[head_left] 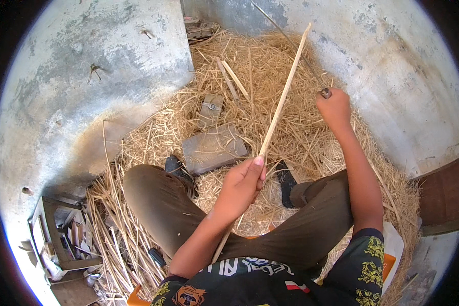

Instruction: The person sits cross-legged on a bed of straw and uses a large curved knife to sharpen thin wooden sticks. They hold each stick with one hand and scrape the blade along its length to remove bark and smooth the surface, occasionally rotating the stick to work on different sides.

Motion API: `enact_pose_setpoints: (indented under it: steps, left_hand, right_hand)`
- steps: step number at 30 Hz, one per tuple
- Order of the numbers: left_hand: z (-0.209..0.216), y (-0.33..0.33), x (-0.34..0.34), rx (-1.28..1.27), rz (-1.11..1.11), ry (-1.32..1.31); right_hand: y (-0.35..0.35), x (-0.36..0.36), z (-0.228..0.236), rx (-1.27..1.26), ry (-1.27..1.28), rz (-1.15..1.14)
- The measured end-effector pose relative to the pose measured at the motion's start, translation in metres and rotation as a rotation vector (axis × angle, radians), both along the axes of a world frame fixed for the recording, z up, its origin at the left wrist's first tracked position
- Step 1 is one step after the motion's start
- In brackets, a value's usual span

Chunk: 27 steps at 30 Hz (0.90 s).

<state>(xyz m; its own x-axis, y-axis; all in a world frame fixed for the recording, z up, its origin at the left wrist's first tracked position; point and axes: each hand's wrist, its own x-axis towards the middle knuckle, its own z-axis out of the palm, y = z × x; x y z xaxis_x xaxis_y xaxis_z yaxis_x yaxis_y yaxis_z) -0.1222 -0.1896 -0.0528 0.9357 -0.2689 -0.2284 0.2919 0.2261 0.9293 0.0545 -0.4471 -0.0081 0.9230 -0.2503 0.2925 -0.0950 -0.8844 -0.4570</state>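
My left hand point(241, 184) is closed around a long pale wooden stick point(283, 94), thumb laid along it. The stick slants up and away to the right, its far tip narrow; its lower end runs back under my forearm to my lap. Out to the right, my right hand point(334, 109) grips the handle of a long-bladed knife point(302, 56). The thin, dark blade points up and to the left, crossing behind the stick's upper part in the picture. Blade and stick look apart, though the gap is hard to judge.
Straw-like shavings point(270, 61) cover the floor between grey walls. Between my feet lies a worn wooden block point(214, 148), with a smaller block with a metal piece point(210, 108) beyond. Long thin sticks point(122, 245) are heaped at left beside a wooden frame of clutter point(56, 234).
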Motion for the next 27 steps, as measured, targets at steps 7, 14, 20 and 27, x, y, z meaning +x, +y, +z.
enact_pose_setpoints:
  steps: [7, 14, 20, 27]
  left_hand:
    - [-0.021, 0.002, 0.010, 0.344, 0.205, -0.317]
    - [-0.014, -0.015, 0.005, 1.034, 0.211, -0.434]
    - [-0.017, -0.013, 0.005, 1.184, 0.212, -0.441]
    - [-0.025, -0.013, 0.000, 1.151, 0.176, -0.436]
  right_hand:
    - [-0.026, 0.027, -0.028, 0.247, 0.006, -0.105]
    - [0.006, -0.015, 0.011, 0.020, -0.005, 0.011]
    - [0.035, -0.033, -0.014, -0.414, -0.094, 0.299]
    - [0.007, 0.020, -0.007, -0.348, 0.055, 0.030]
